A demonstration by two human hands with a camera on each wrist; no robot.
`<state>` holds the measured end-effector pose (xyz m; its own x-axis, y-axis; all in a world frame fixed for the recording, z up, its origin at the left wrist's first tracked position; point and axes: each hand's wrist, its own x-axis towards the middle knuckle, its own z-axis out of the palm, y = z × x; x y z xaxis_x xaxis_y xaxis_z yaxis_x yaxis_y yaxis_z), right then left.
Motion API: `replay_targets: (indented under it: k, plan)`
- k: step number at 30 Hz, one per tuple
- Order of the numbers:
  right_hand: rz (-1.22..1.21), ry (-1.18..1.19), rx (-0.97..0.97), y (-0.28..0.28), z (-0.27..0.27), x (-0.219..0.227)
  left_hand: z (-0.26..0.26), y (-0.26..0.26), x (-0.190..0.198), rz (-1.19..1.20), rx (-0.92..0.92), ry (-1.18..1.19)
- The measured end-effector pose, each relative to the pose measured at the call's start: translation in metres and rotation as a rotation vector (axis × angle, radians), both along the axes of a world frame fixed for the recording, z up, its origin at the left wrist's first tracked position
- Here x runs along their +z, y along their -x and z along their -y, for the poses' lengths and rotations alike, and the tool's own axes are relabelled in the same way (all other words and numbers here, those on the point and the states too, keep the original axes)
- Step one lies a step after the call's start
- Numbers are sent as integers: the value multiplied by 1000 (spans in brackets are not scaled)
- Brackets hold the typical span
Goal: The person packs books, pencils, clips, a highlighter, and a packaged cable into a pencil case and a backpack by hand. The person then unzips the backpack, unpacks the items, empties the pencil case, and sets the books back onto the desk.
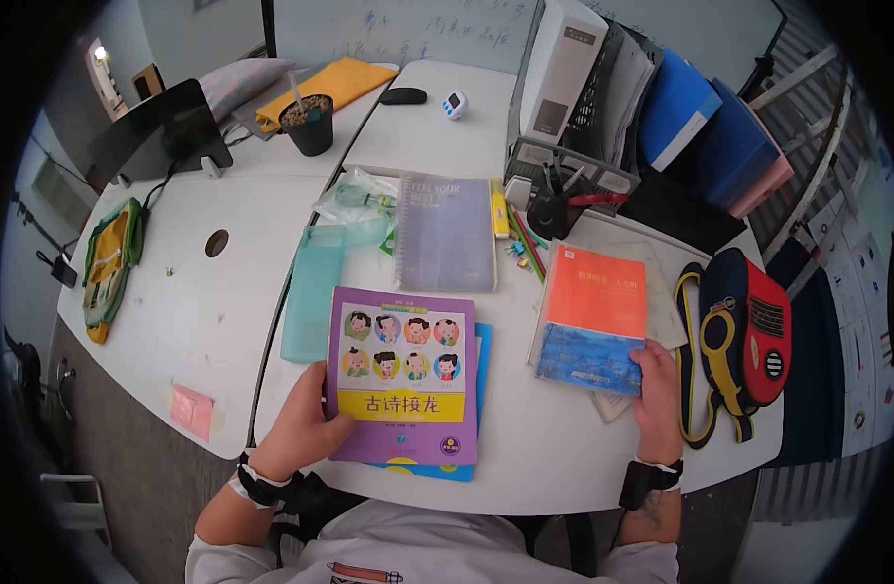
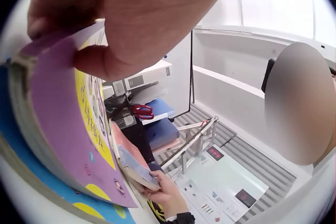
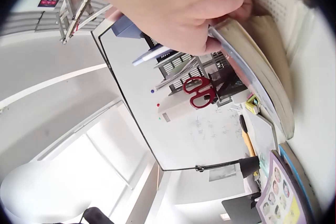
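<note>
A purple book (image 1: 405,375) with cartoon faces lies on a blue book (image 1: 484,389), whose right and lower edges show. The left hand (image 1: 306,428) grips the purple book's left edge, thumb on the cover; in the left wrist view the left hand (image 2: 121,24) pinches that edge. An orange and blue book (image 1: 598,302) lies at the right over other papers (image 1: 666,282). The right hand (image 1: 658,394) grips its lower right corner, thumb on top. In the right wrist view the right hand (image 3: 194,14) holds this thick book (image 3: 254,71) by its edge.
A spiral notebook (image 1: 447,234), teal pouch (image 1: 312,292), pen holder (image 1: 556,209) and file rack (image 1: 573,161) stand or lie beyond the books. A red and navy bag (image 1: 753,331) is at the right. Farther left are a plant pot (image 1: 308,125) and green bag (image 1: 111,268).
</note>
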<state>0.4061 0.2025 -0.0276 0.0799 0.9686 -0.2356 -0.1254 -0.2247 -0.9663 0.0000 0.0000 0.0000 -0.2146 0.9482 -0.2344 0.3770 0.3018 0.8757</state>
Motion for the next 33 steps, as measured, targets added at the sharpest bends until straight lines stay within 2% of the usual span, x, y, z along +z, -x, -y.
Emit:
replay_targets:
  k: [1, 2, 3, 4, 6, 8, 10, 11, 13, 14, 15, 17, 20, 21, 22, 23, 24, 25, 26, 27, 28, 29, 31, 32, 33]
  plan:
    - [54, -55, -52, 3, 0, 0, 1, 1, -3, 2, 5, 5]
    - [56, -50, -47, 5, 1, -5, 0, 3, -9, -186, -43, -93]
    - [437, -308, -158, 6, 1, -11, -1, 5, -11, -376, -93, -196]
    - [818, -567, -270, 7, 2, -15, -1, 5, -9, -377, -92, -195]
    - [574, -617, 121, 27, 31, -2, -2, 2, -2, -192, -60, -65]
    - [271, -483, 477, 67, 68, 3, -3, -7, 6, -143, -62, -36]
    - [196, -350, 660, 98, 101, -7, -6, -9, 6, -106, -71, -15]
    - [189, -357, 656, 107, 106, -9, -6, -8, -5, -69, -71, -43]
    - [17, -199, 824, 122, 108, -12, -4, -10, -13, -39, -63, -75]
    - [-94, -191, 752, 129, 107, -3, -4, -17, -15, 305, 74, -20]
    - [-98, -192, 755, 131, 102, -1, -6, -26, -15, 649, 210, 36]
    - [-164, 150, 556, 136, 91, 4, -10, -37, -8, 676, 270, 20]
    - [-205, 199, 475, 138, 85, 13, -13, -42, -2, 717, 251, -56]
    - [-205, 196, 465, 138, 86, 21, -11, -42, -3, 736, 187, -192]
    - [-260, 30, 462, 140, 89, 33, -10, -41, -3, 755, 125, -323]
    - [-311, -133, 458, 140, 93, 39, -9, -41, -4, 760, 121, -312]
    - [-285, -278, 454, 142, 97, 40, -7, -39, -5, 615, 1, -422]
    - [-284, -276, 445, 137, 96, 36, -6, -33, -6, 465, -121, -533]
    - [37, -585, 512, 131, 92, 30, -3, -20, -15, 20, -260, -545]
    - [370, -883, 565, 127, 90, 26, -5, -22, -24, 19, -269, -546]
    - [378, -991, 536, 128, 91, 26, -14, -34, -21, 188, -285, -774]
    - [296, -898, 533, 133, 97, 17, -20, -40, -20, 362, -296, -999]
    - [273, -799, 565, 126, 97, 9, -21, -34, -23, 423, -315, -962]
    - [275, -792, 567, 120, 90, 15, -20, -30, -22, 356, -320, -858]
    - [560, -887, 599, 111, 78, 27, -16, -27, -22, 289, -322, -755]
